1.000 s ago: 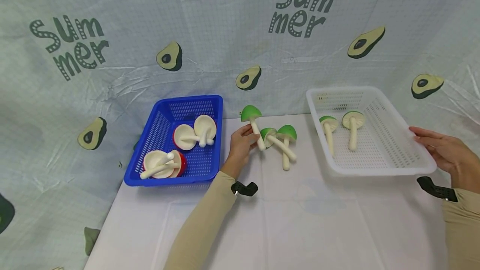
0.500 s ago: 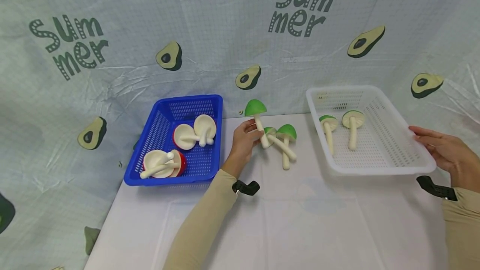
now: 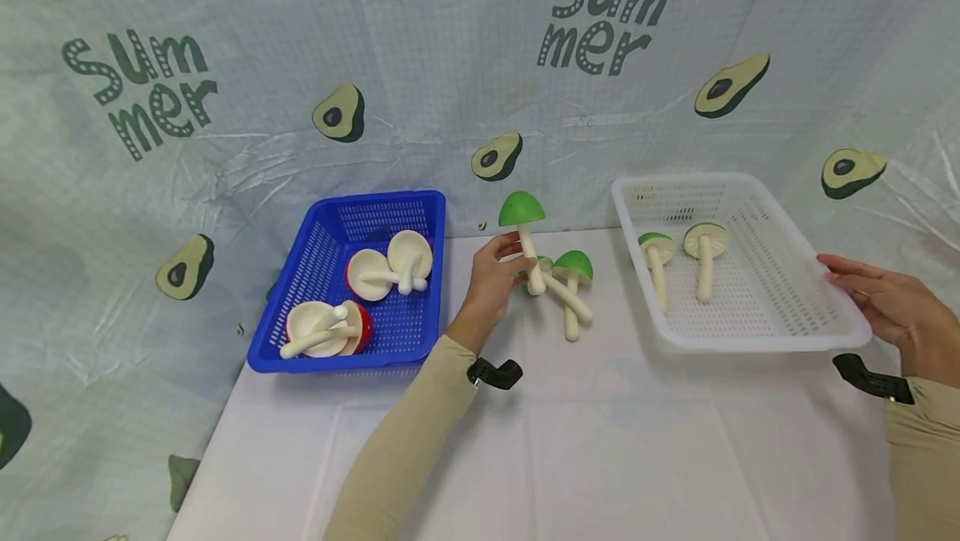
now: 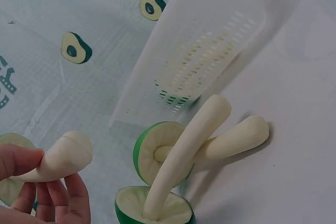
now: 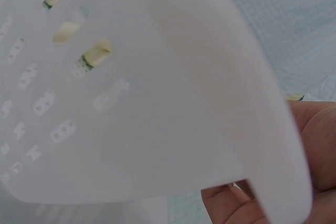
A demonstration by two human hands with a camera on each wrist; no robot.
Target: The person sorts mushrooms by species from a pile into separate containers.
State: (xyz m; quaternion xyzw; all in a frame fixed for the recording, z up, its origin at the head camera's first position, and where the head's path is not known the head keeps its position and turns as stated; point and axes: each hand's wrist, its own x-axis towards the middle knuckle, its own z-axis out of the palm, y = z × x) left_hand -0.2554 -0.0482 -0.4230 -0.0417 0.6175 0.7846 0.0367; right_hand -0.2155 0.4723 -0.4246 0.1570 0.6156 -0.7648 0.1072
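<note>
- My left hand [image 3: 491, 278] pinches a green-capped mushroom [image 3: 522, 211] by its cream stem, the thumb on one side and the fingers on the other, closed down to the stem's thickness.
- That mushroom is near the back edge of the white table, between the two baskets, cap uppermost and stem leaning slightly.
- Just beside it, two more green mushrooms [image 3: 574, 264] lie on the table with their stems crossed; the left wrist view shows a gap between them and the one I hold.
- My right hand [image 3: 903, 299] touches the right edge of a white basket [image 3: 765, 344], fingertips at the rim; the rim hides part of the fingers, so I cannot tell how far they close around it.
- Inside the white basket, two green-capped mushrooms [image 3: 706, 262] lie apart towards its left side, caps nearer the back edge.
- Near the table's back left corner, a blue basket [image 3: 337, 364] contains four red-capped mushrooms [image 3: 316, 323], in two pairs, pale undersides showing.
- Behind the table hangs a pale cloth [image 3: 435, 41] printed with avocados and the word "summer".
- I wear tan sleeves [image 3: 408, 441].
</note>
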